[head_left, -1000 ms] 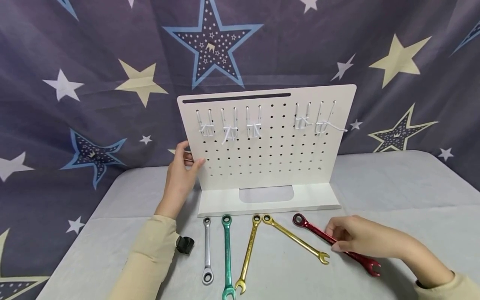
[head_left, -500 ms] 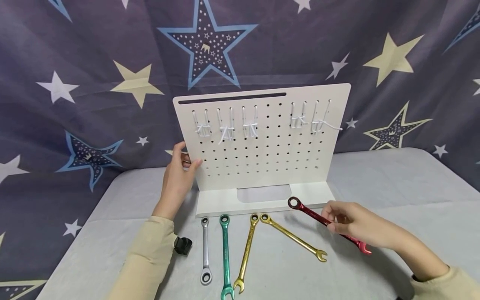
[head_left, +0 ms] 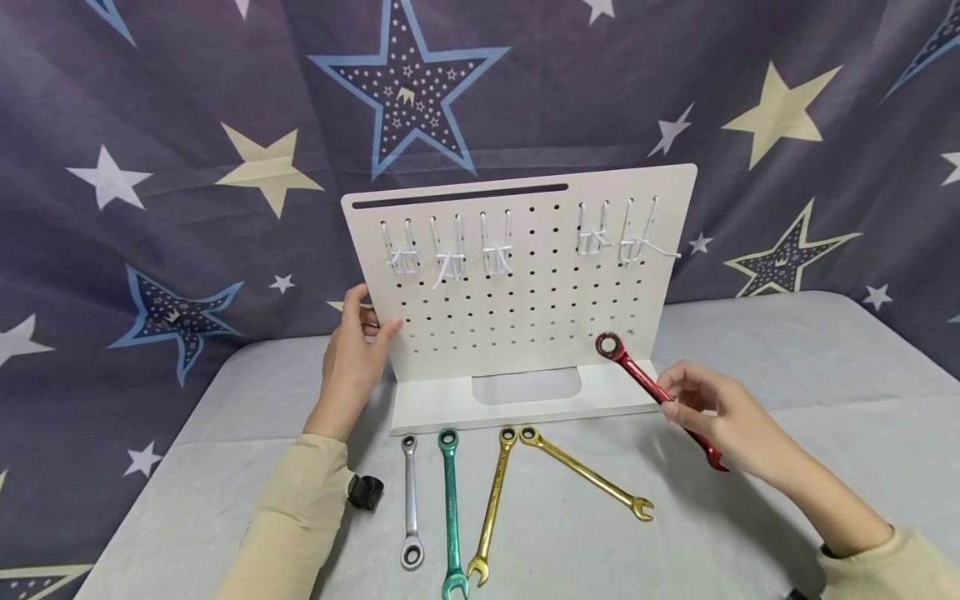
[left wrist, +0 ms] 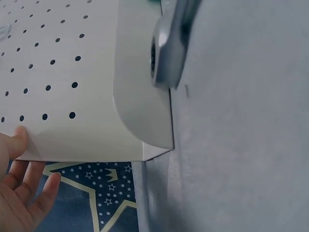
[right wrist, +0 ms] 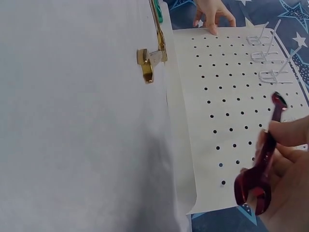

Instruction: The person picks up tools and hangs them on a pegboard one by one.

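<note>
My right hand [head_left: 708, 408] pinches a red combination wrench [head_left: 637, 377] by its shaft, raised over the table with the ring end pointing up and left. In the right wrist view the wrench's open end [right wrist: 253, 188] faces the camera. A white pegboard [head_left: 517, 292] stands upright on its base, with several white wire hooks [head_left: 497, 250] near its top. My left hand [head_left: 351, 358] grips the board's left edge, thumb on the front face and the other fingers behind, as the left wrist view also shows.
In front of the board lie a silver wrench [head_left: 411, 500], a green wrench [head_left: 451, 508] and two gold wrenches, one upright-ish [head_left: 495, 508] and one slanted [head_left: 588, 475]. A star-patterned curtain [head_left: 225, 100] hangs behind the grey-covered table [head_left: 847, 433].
My right hand has lifted the red wrench off the table and raised it toward the lower right of the pegboard. My left hand keeps its grip on the board's edge.
</note>
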Available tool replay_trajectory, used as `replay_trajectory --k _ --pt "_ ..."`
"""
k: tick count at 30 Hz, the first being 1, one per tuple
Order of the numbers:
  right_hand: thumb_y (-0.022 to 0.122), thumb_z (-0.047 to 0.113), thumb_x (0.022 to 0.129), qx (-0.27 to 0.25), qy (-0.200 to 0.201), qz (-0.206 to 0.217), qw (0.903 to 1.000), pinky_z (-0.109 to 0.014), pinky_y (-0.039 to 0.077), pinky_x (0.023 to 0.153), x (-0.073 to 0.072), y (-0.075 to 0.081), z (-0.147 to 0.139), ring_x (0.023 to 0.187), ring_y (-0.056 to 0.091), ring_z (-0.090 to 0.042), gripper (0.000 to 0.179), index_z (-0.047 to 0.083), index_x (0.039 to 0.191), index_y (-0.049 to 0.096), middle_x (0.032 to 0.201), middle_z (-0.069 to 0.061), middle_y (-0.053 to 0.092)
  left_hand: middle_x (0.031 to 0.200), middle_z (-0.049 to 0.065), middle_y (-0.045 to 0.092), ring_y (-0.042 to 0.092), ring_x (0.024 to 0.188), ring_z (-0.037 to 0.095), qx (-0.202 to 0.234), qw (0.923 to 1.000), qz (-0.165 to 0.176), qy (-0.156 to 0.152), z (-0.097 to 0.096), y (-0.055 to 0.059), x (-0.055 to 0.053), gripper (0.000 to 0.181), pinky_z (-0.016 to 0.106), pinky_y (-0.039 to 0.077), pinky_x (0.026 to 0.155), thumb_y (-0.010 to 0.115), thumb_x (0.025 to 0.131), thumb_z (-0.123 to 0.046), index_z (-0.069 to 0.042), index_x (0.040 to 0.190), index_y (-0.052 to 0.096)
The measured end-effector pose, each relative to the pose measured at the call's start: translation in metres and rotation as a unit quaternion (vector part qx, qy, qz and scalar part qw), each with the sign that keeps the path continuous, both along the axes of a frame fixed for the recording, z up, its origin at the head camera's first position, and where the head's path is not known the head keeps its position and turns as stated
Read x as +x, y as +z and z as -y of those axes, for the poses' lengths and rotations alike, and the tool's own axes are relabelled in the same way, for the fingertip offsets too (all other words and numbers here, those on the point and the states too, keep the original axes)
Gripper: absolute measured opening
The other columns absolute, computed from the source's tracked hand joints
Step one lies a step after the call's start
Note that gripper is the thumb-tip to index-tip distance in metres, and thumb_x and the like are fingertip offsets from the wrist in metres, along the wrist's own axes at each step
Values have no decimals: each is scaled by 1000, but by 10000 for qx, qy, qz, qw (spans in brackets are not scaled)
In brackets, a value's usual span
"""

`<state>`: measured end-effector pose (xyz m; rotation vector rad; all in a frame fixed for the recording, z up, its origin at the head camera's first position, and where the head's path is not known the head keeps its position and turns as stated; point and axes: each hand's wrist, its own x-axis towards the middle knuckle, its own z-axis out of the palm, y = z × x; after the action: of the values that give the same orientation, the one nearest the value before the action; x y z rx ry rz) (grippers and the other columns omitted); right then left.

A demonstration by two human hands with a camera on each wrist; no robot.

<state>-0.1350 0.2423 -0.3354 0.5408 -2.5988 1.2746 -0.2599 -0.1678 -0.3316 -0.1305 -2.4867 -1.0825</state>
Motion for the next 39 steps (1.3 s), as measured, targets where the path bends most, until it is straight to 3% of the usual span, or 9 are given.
replay_trajectory --k 10,15,20,32,39 --pt "67 -9 88 -647 -743 -641 9931 -20 44 67 3 5 5 74 58 -10 17 -1 102 63 83 2 63 109 11 61 61 100 29 -63 10000 20 16 2 -1 1 54 47 43 77 66 97 -24 -17 143 38" --pt "67 -15 86 -1141 -1001 -1000 9834 -13 45 71 4 8 8 74 58 -6 18 -6 101 62 81 6 64 108 11 62 61 100 29 -69 10000 12 10 2 -1 2 54 47 43 77 67 97 -24 -18 142 38" --pt "64 -19 85 -1910 -1005 -1197 9691 -13 47 70 4 14 12 74 60 -6 20 -5 100 64 80 5 67 108 11 62 61 100 29 -84 10000 -17 -7 2 0 2 54 47 43 76 67 97 -24 -18 142 38" --pt "64 -16 87 -3129 -1003 -1157 9374 -13 48 69 10 21 17 75 64 -5 24 1 105 68 84 4 70 107 12 62 62 99 30 -93 9999 -89 -21 2 -1 1 54 47 44 76 67 97 -23 -17 142 38" --pt "66 -12 88 -3127 -1151 -1077 9367 -13 48 69 11 27 18 75 63 -5 24 3 106 69 84 5 70 109 12 61 62 100 30 -91 9999 -70 -70 1 -1 0 56 47 45 76 67 97 -22 -18 144 37"
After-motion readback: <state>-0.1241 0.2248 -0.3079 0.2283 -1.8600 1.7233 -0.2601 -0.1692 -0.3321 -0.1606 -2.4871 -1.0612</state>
